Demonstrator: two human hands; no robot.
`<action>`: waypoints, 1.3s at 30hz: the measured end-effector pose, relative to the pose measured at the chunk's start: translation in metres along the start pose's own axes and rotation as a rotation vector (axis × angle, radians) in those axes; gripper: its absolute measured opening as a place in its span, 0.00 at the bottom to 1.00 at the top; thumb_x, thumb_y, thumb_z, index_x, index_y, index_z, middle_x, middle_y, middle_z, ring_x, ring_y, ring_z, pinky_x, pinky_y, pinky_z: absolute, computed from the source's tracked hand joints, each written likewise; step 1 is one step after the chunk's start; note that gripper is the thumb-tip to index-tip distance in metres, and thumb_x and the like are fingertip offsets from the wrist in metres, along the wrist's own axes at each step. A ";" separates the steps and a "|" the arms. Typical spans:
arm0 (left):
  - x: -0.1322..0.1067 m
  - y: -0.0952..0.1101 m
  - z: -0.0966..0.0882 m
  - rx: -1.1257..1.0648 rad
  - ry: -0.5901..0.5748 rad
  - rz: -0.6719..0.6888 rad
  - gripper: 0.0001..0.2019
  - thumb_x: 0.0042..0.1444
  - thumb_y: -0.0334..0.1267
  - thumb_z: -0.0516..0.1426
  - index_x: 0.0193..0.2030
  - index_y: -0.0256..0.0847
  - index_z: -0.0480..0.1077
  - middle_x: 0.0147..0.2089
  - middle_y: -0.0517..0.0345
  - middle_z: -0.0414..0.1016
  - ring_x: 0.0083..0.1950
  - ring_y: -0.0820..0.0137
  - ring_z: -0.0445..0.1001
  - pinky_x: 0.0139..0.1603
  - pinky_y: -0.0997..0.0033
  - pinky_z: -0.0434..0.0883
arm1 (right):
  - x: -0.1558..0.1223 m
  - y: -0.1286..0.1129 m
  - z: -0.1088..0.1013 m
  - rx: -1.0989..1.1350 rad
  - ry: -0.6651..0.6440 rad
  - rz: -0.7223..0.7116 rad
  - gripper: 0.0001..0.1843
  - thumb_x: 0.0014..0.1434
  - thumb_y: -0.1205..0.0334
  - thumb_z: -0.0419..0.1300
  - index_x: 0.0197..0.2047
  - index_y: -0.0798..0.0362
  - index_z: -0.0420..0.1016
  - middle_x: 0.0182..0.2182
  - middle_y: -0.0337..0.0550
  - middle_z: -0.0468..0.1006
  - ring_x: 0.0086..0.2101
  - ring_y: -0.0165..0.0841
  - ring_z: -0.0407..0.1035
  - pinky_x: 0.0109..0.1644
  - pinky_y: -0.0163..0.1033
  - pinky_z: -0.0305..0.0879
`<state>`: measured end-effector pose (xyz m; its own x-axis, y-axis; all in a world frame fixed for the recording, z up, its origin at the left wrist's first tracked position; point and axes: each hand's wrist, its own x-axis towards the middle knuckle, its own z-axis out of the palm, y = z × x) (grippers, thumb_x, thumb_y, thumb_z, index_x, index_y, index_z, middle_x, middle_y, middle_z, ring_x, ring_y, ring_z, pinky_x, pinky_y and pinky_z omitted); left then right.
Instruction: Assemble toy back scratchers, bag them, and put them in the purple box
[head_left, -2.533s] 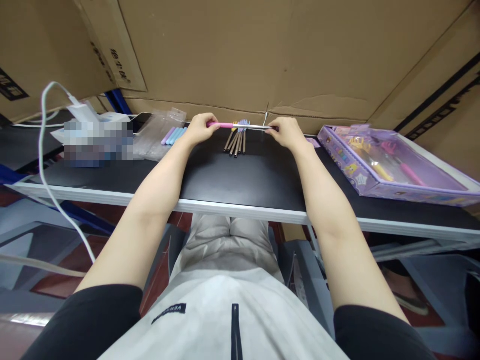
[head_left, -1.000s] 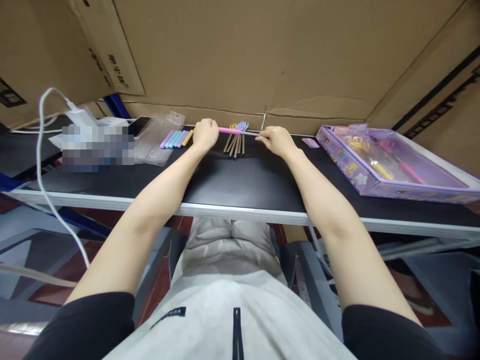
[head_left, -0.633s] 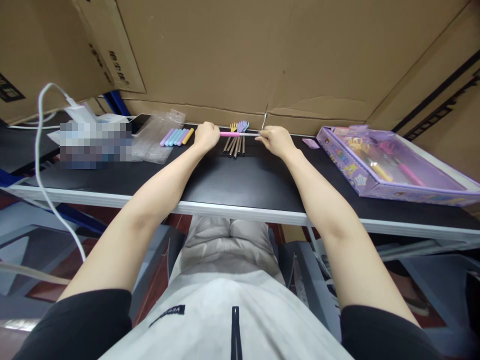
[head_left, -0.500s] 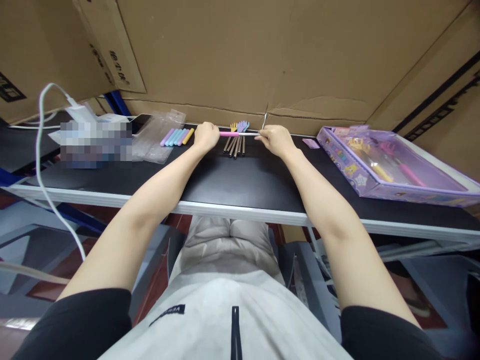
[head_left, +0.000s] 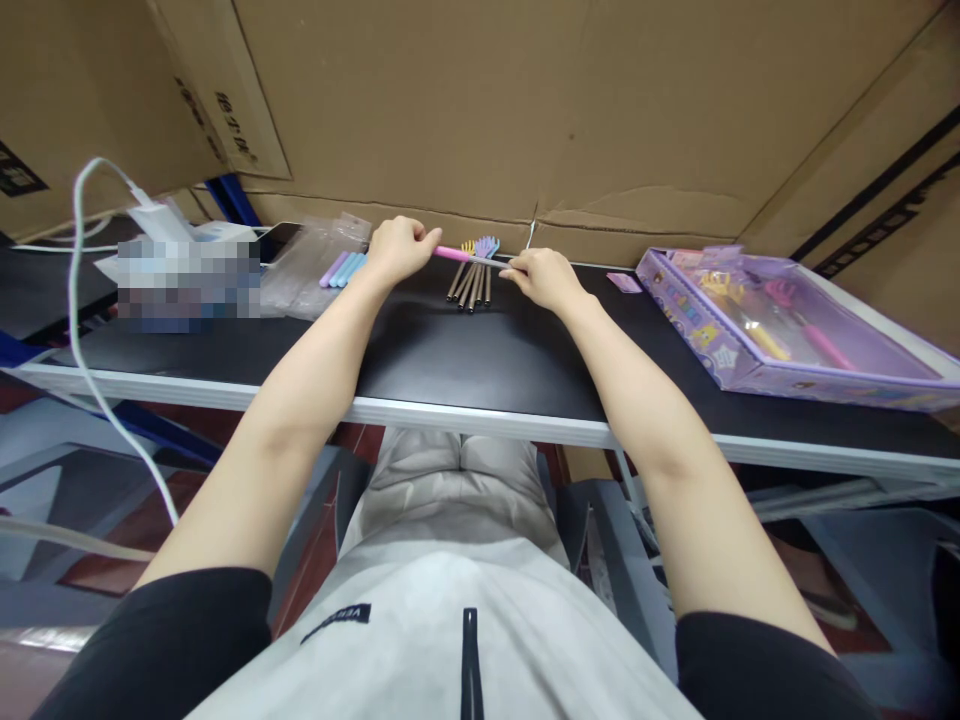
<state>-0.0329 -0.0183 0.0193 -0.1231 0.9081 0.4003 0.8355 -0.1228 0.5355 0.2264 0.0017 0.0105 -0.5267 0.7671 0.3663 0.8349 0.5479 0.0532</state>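
Observation:
A back scratcher with a pink handle (head_left: 453, 254) and a slim metal rod (head_left: 488, 262) is held crosswise between my hands above the table. My left hand (head_left: 401, 250) is closed at the outer end of the pink handle, its thumb beside it; part of the grip is hidden. Fingertips of my right hand (head_left: 546, 277) pinch the rod's other end, and its tip is hidden in the fingers. Below and behind it lie several back scratcher rods (head_left: 470, 288) with yellow, purple and blue hand-shaped heads (head_left: 486, 246), without coloured handles.
Loose purple and blue handles (head_left: 345, 269) lie left of my left hand by clear plastic bags (head_left: 296, 275). A purple display box (head_left: 720, 350) holding back scratchers stands right, near a small pink card (head_left: 624, 283). Cardboard (head_left: 420, 110) walls the back; a white cable (head_left: 79, 290) hangs left.
My left hand has risen slightly and moved a little left, its thumb now stretched out. The back scratcher has tilted, handle end higher. My right hand keeps its pinch almost in place.

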 end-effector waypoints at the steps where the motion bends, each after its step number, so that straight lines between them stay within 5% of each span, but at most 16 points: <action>1: -0.001 0.001 -0.005 0.011 -0.016 0.034 0.11 0.66 0.46 0.58 0.37 0.42 0.76 0.36 0.48 0.76 0.55 0.52 0.74 0.60 0.59 0.67 | 0.000 -0.001 0.000 0.002 0.007 0.009 0.25 0.77 0.47 0.53 0.46 0.53 0.86 0.41 0.53 0.83 0.43 0.43 0.72 0.45 0.44 0.60; 6: -0.011 0.007 -0.009 0.090 -0.124 0.198 0.10 0.64 0.45 0.62 0.41 0.40 0.76 0.41 0.48 0.77 0.58 0.52 0.73 0.68 0.52 0.61 | 0.001 -0.002 0.000 0.001 0.049 0.049 0.23 0.77 0.48 0.53 0.49 0.54 0.86 0.44 0.56 0.83 0.45 0.45 0.72 0.47 0.45 0.61; 14: -0.012 0.005 0.029 0.101 -0.177 0.348 0.13 0.66 0.37 0.55 0.50 0.41 0.80 0.53 0.44 0.83 0.58 0.52 0.77 0.61 0.57 0.68 | 0.004 0.008 0.011 0.026 0.048 0.048 0.24 0.75 0.45 0.55 0.51 0.53 0.86 0.44 0.56 0.82 0.46 0.47 0.72 0.51 0.48 0.63; 24: -0.008 0.000 0.035 0.050 -0.190 0.316 0.10 0.62 0.40 0.59 0.42 0.40 0.81 0.42 0.48 0.83 0.46 0.57 0.78 0.54 0.59 0.69 | 0.002 0.022 0.015 0.016 0.105 0.060 0.20 0.74 0.55 0.54 0.55 0.54 0.85 0.50 0.59 0.81 0.56 0.53 0.70 0.65 0.64 0.57; 28: -0.016 0.011 0.034 0.008 -0.168 0.309 0.12 0.64 0.40 0.58 0.47 0.39 0.80 0.44 0.46 0.83 0.47 0.57 0.78 0.55 0.59 0.70 | -0.001 0.016 0.008 0.004 0.153 0.086 0.22 0.73 0.60 0.52 0.61 0.58 0.81 0.59 0.65 0.77 0.60 0.56 0.68 0.64 0.61 0.58; 35: -0.042 0.047 0.049 -0.187 -0.268 0.219 0.12 0.69 0.34 0.54 0.54 0.36 0.76 0.39 0.49 0.84 0.42 0.59 0.81 0.51 0.61 0.74 | 0.003 -0.017 0.000 0.004 -0.025 -0.114 0.21 0.70 0.62 0.55 0.58 0.55 0.84 0.47 0.59 0.85 0.50 0.49 0.74 0.56 0.50 0.59; 39: -0.039 0.049 0.050 -0.180 -0.226 0.203 0.13 0.69 0.35 0.55 0.54 0.36 0.77 0.43 0.48 0.84 0.47 0.58 0.82 0.55 0.59 0.74 | 0.004 -0.014 0.005 -0.045 -0.009 -0.044 0.21 0.70 0.66 0.54 0.56 0.55 0.87 0.49 0.59 0.86 0.50 0.48 0.76 0.53 0.49 0.61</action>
<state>0.0397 -0.0397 -0.0075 0.1746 0.9212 0.3478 0.7203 -0.3604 0.5927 0.2118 -0.0011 0.0062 -0.5640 0.7458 0.3544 0.8173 0.5655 0.1107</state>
